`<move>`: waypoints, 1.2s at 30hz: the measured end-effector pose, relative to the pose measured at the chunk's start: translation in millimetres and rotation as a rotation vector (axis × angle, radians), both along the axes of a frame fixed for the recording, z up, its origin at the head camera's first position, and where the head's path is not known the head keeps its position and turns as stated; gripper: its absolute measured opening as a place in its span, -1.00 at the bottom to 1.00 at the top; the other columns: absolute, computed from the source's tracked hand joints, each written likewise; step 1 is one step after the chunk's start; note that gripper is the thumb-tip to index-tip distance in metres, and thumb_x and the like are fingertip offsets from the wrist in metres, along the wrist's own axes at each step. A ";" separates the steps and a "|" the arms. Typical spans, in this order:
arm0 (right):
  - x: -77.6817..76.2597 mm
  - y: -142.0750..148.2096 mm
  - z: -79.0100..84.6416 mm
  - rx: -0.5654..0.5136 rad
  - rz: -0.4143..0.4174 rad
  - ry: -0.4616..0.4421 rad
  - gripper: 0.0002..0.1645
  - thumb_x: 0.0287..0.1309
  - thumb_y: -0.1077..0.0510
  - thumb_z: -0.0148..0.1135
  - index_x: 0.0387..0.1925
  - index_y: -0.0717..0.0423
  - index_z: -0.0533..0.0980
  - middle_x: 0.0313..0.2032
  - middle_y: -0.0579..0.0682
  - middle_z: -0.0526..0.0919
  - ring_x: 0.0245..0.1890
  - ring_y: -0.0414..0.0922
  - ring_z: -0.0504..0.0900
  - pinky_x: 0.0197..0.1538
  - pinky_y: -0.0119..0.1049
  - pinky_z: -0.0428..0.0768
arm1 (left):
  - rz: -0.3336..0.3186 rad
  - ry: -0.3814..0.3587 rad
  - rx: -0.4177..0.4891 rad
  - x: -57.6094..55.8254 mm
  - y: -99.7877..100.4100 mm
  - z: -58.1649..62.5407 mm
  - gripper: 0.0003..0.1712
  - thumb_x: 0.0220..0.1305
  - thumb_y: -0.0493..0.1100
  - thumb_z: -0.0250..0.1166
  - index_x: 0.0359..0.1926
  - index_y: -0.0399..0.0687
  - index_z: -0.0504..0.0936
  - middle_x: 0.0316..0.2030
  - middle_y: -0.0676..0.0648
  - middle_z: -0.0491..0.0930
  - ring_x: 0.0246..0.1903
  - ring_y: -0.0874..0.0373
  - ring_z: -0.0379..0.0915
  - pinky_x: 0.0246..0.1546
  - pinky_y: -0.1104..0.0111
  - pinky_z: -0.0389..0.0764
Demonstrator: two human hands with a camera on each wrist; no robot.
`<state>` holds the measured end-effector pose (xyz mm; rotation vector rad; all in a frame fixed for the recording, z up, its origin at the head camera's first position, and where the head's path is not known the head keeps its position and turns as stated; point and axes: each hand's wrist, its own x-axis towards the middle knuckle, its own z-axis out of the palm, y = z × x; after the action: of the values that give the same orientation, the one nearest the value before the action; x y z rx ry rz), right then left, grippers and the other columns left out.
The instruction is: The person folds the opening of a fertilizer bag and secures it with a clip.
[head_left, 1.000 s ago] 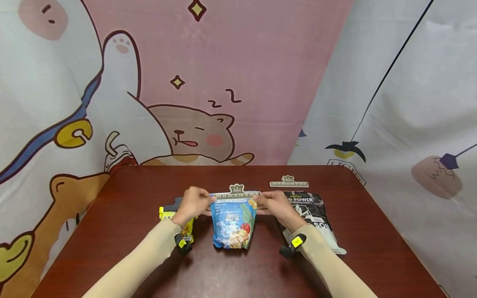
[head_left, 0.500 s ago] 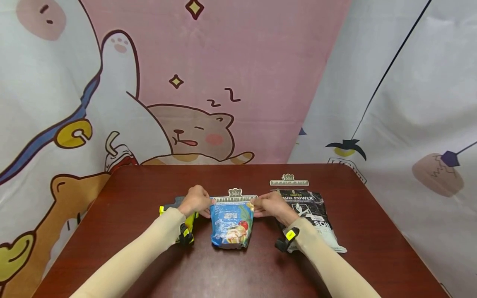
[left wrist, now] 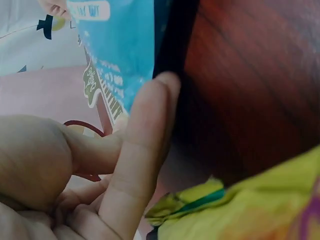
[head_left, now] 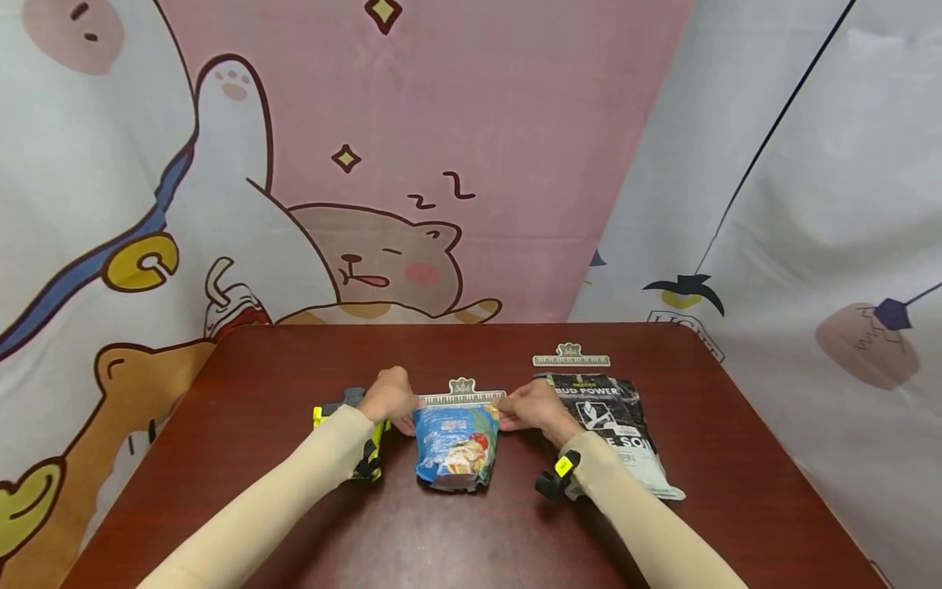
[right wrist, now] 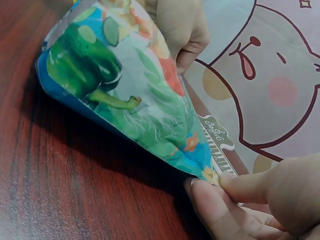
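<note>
A blue printed bag [head_left: 452, 446] with pictures of vegetables on it stands mid-table. Across its top edge runs a flat clip [head_left: 462, 396] with a piano-key pattern and a crown-shaped tab. My left hand [head_left: 390, 398] pinches the bag's top left corner between thumb and fingers, beside the clip's end. At the opposite top corner, my right hand [head_left: 540, 409] pinches the bag; the right wrist view shows thumb and index finger [right wrist: 207, 200] on its tip. The bag's lower end is down at the tabletop, its printed front facing me.
Left of the bag lies a yellow bag [head_left: 371, 450] with a dark clip [head_left: 353, 398], partly behind my left wrist. A black and white soil bag [head_left: 618, 433] lies to the right. Behind it on the table [head_left: 471, 540] is another piano-key clip [head_left: 570, 358].
Both hands have lowered a little, bringing the clip and the top of the blue bag down. The bag looks shorter and its bottom has stayed in place.
</note>
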<state>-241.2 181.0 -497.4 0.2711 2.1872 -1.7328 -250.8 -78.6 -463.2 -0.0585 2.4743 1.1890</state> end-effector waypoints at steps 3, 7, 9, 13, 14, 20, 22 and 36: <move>-0.7 -1.5 1.6 0.024 -0.001 -0.006 -0.76 0.26 0.24 0.40 -0.33 0.43 0.63 -0.54 0.10 0.73 -0.62 -0.20 0.72 -0.38 -0.27 0.76 | -0.018 -0.022 -0.003 -1.4 -0.9 1.2 -0.68 0.35 -0.38 0.33 -0.01 -0.56 0.48 -0.61 -0.34 0.67 -0.63 -0.09 0.72 -0.52 0.17 0.75; -1.4 -2.5 2.0 0.034 0.000 -0.015 -0.77 0.25 0.26 0.41 -0.36 0.43 0.64 -0.54 0.10 0.74 -0.62 -0.19 0.73 -0.39 -0.27 0.76 | -0.035 -0.038 -0.024 -2.5 -1.4 2.5 -0.56 0.36 -0.37 0.32 0.14 -0.56 0.42 -0.61 -0.33 0.67 -0.64 -0.07 0.72 -0.51 0.18 0.75; -1.9 -2.7 1.4 0.031 -0.002 -0.017 -0.78 0.24 0.27 0.41 -0.35 0.43 0.63 -0.54 0.11 0.74 -0.62 -0.18 0.74 -0.39 -0.26 0.76 | -0.041 -0.041 -0.037 -2.7 -0.8 3.2 -0.55 0.37 -0.37 0.31 0.17 -0.55 0.42 -0.59 -0.33 0.67 -0.63 -0.07 0.72 -0.50 0.17 0.76; -3.1 -2.7 -0.7 0.025 -0.009 -0.011 -0.78 0.24 0.27 0.41 -0.34 0.45 0.64 -0.53 0.13 0.75 -0.60 -0.15 0.75 -0.39 -0.25 0.77 | -0.050 -0.039 -0.050 -3.5 0.4 3.8 -0.69 0.36 -0.38 0.31 0.01 -0.54 0.50 -0.60 -0.34 0.67 -0.62 -0.09 0.72 -0.51 0.17 0.75; -3.4 -2.7 -1.3 0.020 -0.010 -0.009 -0.78 0.24 0.28 0.41 -0.33 0.46 0.64 -0.53 0.14 0.76 -0.60 -0.14 0.75 -0.39 -0.24 0.77 | -0.053 -0.039 -0.057 -3.6 0.6 3.9 -0.72 0.36 -0.37 0.32 -0.03 -0.53 0.51 -0.60 -0.33 0.67 -0.63 -0.09 0.72 -0.51 0.17 0.75; -2.7 -3.4 -1.9 0.026 -0.013 -0.005 -0.77 0.23 0.27 0.42 -0.32 0.46 0.63 -0.51 0.17 0.76 -0.59 -0.12 0.77 -0.39 -0.24 0.77 | -0.057 -0.054 -0.099 -4.1 0.6 3.8 -0.73 0.36 -0.32 0.35 -0.09 -0.50 0.52 -0.65 -0.30 0.68 -0.64 -0.08 0.72 -0.52 0.19 0.75; -2.6 -3.6 -0.8 0.043 -0.011 -0.001 -0.77 0.23 0.27 0.42 -0.32 0.45 0.63 -0.50 0.17 0.76 -0.60 -0.13 0.76 -0.40 -0.25 0.76 | -0.050 -0.062 -0.095 -4.2 0.2 3.9 -0.69 0.36 -0.31 0.35 -0.05 -0.51 0.50 -0.65 -0.30 0.68 -0.64 -0.08 0.72 -0.51 0.18 0.75; 5.2 -3.2 4.9 0.228 0.083 0.108 -0.73 0.23 0.10 0.45 -0.42 0.25 0.65 -0.53 0.14 0.74 -0.61 -0.12 0.75 -0.43 -0.19 0.76 | 0.000 0.041 -0.091 2.1 -3.0 1.2 -0.73 0.29 -0.26 0.43 -0.40 -0.44 0.62 -0.65 -0.27 0.66 -0.66 -0.03 0.71 -0.52 0.19 0.75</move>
<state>-236.0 177.9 -492.5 0.1414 2.4409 -1.4873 -248.8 -81.6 -462.0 -0.0600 2.5627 1.0881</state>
